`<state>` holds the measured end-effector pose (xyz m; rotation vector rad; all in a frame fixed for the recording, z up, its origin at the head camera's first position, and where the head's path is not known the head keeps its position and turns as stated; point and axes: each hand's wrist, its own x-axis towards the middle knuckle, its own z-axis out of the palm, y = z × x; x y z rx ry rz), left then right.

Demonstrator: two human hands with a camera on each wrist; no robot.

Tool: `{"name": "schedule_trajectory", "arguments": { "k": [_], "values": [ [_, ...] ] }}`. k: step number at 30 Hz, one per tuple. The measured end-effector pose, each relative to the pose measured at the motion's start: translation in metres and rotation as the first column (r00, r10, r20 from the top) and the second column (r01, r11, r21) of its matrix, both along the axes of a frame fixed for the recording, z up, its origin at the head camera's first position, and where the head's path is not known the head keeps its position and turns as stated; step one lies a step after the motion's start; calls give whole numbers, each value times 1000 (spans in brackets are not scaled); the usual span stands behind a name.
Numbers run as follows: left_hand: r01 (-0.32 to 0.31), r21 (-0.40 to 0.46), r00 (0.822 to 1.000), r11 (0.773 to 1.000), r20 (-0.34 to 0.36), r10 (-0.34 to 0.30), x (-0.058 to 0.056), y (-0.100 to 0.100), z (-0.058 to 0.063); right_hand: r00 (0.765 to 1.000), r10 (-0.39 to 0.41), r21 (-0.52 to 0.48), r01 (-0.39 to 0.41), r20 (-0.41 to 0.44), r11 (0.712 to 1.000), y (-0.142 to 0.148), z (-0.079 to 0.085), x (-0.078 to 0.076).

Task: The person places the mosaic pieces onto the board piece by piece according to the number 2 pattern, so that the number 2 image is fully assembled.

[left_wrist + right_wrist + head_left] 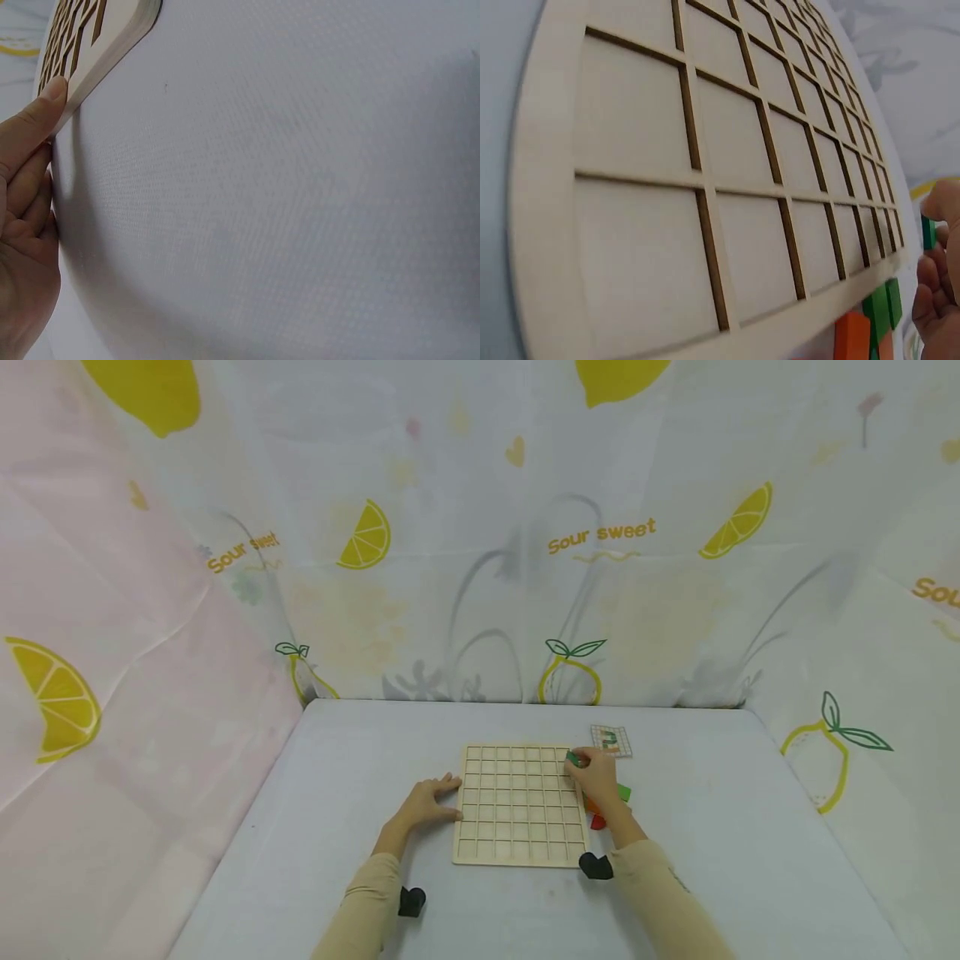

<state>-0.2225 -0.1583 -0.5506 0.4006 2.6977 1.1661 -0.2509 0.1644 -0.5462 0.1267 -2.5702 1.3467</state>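
A pale wooden grid board [521,805] with square recesses lies flat on the table. My left hand [423,803] rests at its left edge, thumb and fingers spread apart along the side. In the left wrist view the thumb [46,105] touches the board's rim. At the far right corner of the grid, my right hand [597,778] pinches a small dark green block [573,758] between thumb and fingers. The right wrist view shows this green block [928,232] just past the board's far end.
Beside the board's right edge lie loose blocks: green [624,792], red [597,822] and orange [851,336], partly hidden by my right arm. A printed pattern card [611,741] lies behind my right hand. White lemon-print cloth [480,610] hangs behind the white table [360,735].
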Motion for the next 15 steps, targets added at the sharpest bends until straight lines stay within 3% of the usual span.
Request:
{"name": "schedule_trajectory", "arguments": {
  "k": [5, 11, 15],
  "values": [
    [-23, 13, 999, 1000, 27, 23, 2, 2, 3, 998, 62, 1, -62, -10, 998, -22, -7, -4],
    [-21, 16, 999, 1000, 29, 20, 1, 2, 2, 986, 117, 94, -106, -115, 990, -41, -15, -9],
    [-13, 19, 1000, 1000, 26, 13, 0, 2, 1, 984, 128, 121, -112, -126, 986, -47, -19, -12]
  ]
}}
